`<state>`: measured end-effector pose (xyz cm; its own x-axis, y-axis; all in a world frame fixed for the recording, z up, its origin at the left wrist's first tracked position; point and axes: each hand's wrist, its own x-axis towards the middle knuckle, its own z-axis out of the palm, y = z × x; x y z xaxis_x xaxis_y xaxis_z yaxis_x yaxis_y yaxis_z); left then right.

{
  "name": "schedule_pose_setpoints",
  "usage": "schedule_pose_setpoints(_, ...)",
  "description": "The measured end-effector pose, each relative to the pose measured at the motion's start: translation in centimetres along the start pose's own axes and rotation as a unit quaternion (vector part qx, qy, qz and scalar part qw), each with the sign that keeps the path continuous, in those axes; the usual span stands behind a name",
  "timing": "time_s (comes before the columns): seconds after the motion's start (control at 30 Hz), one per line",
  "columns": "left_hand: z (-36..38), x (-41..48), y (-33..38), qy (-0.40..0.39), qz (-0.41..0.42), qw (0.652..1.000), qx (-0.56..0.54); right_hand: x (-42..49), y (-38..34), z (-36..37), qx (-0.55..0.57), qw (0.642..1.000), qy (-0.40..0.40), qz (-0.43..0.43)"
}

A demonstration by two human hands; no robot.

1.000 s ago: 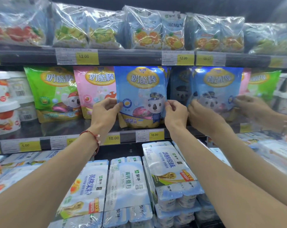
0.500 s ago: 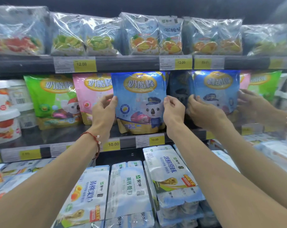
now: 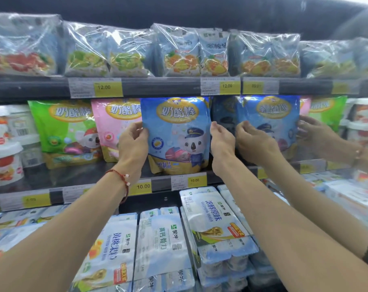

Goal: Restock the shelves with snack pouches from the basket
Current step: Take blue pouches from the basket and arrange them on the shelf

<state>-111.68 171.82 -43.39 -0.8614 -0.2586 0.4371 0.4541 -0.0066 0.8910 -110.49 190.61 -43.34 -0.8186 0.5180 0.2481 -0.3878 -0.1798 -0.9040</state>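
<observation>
Dark metal shelves (image 3: 136, 90) fill the view, with clear-wrapped bags of fruit-printed packets (image 3: 178, 53) on the tier above both grips and white-and-blue shrink-wrapped multipacks of cups (image 3: 164, 234) stacked below the forearms. Between the grips stands the blue foil snack pouch with a cartoon koala in a cap (image 3: 176, 131), upright at the front of the middle shelf, its base just above the yellow 10.00 price tag (image 3: 194, 180). Left of the left grip sit a pink pouch (image 3: 113, 127) and, farther out, a green pouch (image 3: 60, 131) of the same design. The left grip (image 3: 134, 142) pinches the blue pouch's left edge; the right grip (image 3: 222, 142) pinches its right edge. Right of the right grip, a mirrored panel (image 3: 269, 114) shows pouch and grips reversed. A red cord bracelet (image 3: 124, 182) circles the left wrist.
</observation>
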Motion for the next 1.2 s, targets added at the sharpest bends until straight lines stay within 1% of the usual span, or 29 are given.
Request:
schedule_pose_setpoints(0.07,-0.2,0.0,1.0,-0.025,-0.002,1.000,-0.005,0.2,-1.0,0.4,0.011,1.000,-0.011,0.023)
schedule_pose_setpoints(0.2,-0.1,0.0,2.1,-0.061,-0.010,0.998,-0.009,0.5,-1.8,1.3,0.022,1.000,-0.005,0.012)
schedule_pose_setpoints(0.33,0.2,-0.4,2.0,-0.038,-0.009,0.999,-0.003,0.4,-1.6,0.9,0.054,0.998,-0.012,0.020)
schedule_pose_setpoints(0.4,0.2,-0.6,1.8,-0.048,-0.020,0.999,-0.007,0.2,-1.4,0.6,0.053,0.998,-0.017,0.015)
schedule_pose_setpoints(0.53,-0.8,-2.0,0.7,-0.136,-0.045,0.990,0.012,-0.6,-0.4,-0.6,-0.042,0.997,-0.037,-0.053)
schedule_pose_setpoints(0.6,-1.4,-2.6,-0.5,-0.177,-0.031,0.982,0.064,-0.9,1.0,-1.5,-0.101,0.990,-0.067,-0.075)
schedule_pose_setpoints(0.63,-1.6,-2.7,-1.2,-0.185,-0.021,0.978,0.093,-1.0,1.8,-1.9,-0.134,0.985,-0.079,-0.081)
schedule_pose_setpoints(0.7,-1.6,-2.7,-2.2,-0.172,0.007,0.976,0.132,-1.2,2.9,-2.4,-0.186,0.975,-0.082,-0.090)
schedule_pose_setpoints(0.83,-0.2,-2.5,-2.8,-0.136,0.051,0.970,0.197,-1.1,3.3,-3.0,-0.246,0.963,-0.031,-0.103)
schedule_pose_setpoints(0.9,0.5,-2.6,-3.2,-0.121,0.075,0.966,0.218,-1.6,3.3,-2.9,-0.268,0.958,-0.007,-0.101)
schedule_pose_setpoints(0.97,0.6,-2.9,-3.3,-0.112,0.088,0.964,0.226,-2.5,3.9,-3.0,-0.268,0.956,0.004,-0.119)
schedule_pose_setpoints(1.03,0.2,-3.1,-3.4,-0.111,0.091,0.961,0.236,-4.0,4.6,-3.2,-0.260,0.954,0.017,-0.148)
schedule_pose_setpoints(1.13,-0.9,-3.3,-3.0,-0.134,0.091,0.958,0.237,-6.5,5.3,-3.2,-0.271,0.935,0.040,-0.224)
schedule_pose_setpoints(1.2,-1.9,-3.5,-2.6,-0.141,0.090,0.958,0.235,-8.0,5.4,-2.4,-0.264,0.929,0.022,-0.260)
